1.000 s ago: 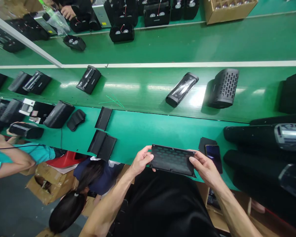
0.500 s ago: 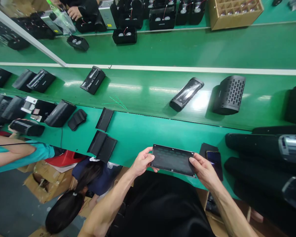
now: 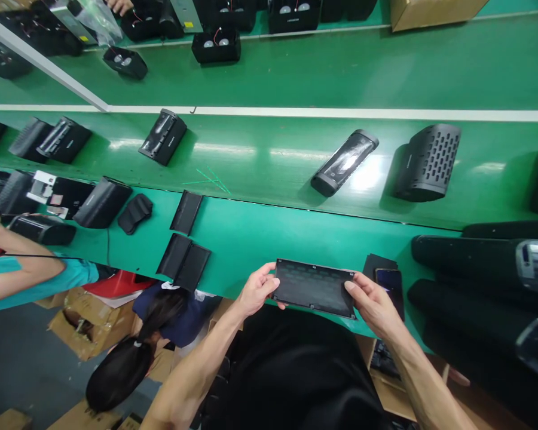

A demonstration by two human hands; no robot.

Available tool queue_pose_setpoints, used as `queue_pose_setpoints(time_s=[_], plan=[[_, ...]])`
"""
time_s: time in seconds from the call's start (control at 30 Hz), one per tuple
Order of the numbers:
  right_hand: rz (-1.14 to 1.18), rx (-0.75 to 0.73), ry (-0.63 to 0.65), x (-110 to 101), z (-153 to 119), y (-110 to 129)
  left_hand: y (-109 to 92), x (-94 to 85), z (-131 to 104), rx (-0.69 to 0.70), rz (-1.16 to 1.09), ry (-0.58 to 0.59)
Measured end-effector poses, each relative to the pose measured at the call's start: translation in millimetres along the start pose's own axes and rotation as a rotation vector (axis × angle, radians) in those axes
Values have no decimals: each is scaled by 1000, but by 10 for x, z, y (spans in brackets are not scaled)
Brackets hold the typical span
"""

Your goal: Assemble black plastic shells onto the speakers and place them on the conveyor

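Between both hands I hold a flat black rectangular panel (image 3: 314, 288), its inner side facing up, with small fixing points along its edges. It looks like a speaker grille cover. My left hand (image 3: 257, 289) pinches its left end, thumb on top and fingers beneath. At the right end my right hand (image 3: 372, 298) grips it the same way. The panel hangs above the near edge of the green bench (image 3: 246, 239). Just beyond my right hand lies a phone (image 3: 388, 280) on dark flat pieces. Left of me rest more black panels (image 3: 192, 266), one separate panel (image 3: 186, 212) behind them.
Beyond the bench, a green conveyor belt (image 3: 251, 161) carries a black speaker (image 3: 345, 162), a perforated speaker (image 3: 430, 162) and other units. Large black cylindrical speakers (image 3: 466, 257) crowd the right. A co-worker's arm (image 3: 22, 263) reaches in at left; another person's head (image 3: 119, 373) is lower left.
My view has tilted slightly downward, so the far belt items sit higher in the picture. The panel stays in both hands with almost the same grip. The co-worker's arm at left has moved.
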State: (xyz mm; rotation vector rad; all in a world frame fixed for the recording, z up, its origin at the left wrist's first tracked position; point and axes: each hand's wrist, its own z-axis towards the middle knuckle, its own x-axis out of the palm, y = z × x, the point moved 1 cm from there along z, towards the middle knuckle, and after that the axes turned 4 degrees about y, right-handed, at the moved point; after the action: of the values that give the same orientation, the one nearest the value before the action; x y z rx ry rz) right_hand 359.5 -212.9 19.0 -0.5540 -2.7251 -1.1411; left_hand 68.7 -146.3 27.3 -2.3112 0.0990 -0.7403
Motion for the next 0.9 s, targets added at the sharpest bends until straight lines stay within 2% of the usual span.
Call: queue_pose_setpoints(time_s=[0.27, 0.43, 0.57, 0.7, 0.8, 0.9], plan=[[120, 14, -25, 93, 10, 106, -56, 20, 41, 31, -39, -2], [191, 0, -52, 180, 99, 149, -73, 21, 107, 162, -217, 49], [211, -51, -64, 400, 186, 181, 15, 124, 293, 268, -286, 68], [185, -74, -7, 595, 317, 275, -1, 202, 552, 300, -295, 13], [135, -80, -24, 596, 650, 534, -66, 47, 654, 334, -327, -14], [91, -164, -252, 512, 1211, 995, -61, -298, 638, 377, -403, -71]])
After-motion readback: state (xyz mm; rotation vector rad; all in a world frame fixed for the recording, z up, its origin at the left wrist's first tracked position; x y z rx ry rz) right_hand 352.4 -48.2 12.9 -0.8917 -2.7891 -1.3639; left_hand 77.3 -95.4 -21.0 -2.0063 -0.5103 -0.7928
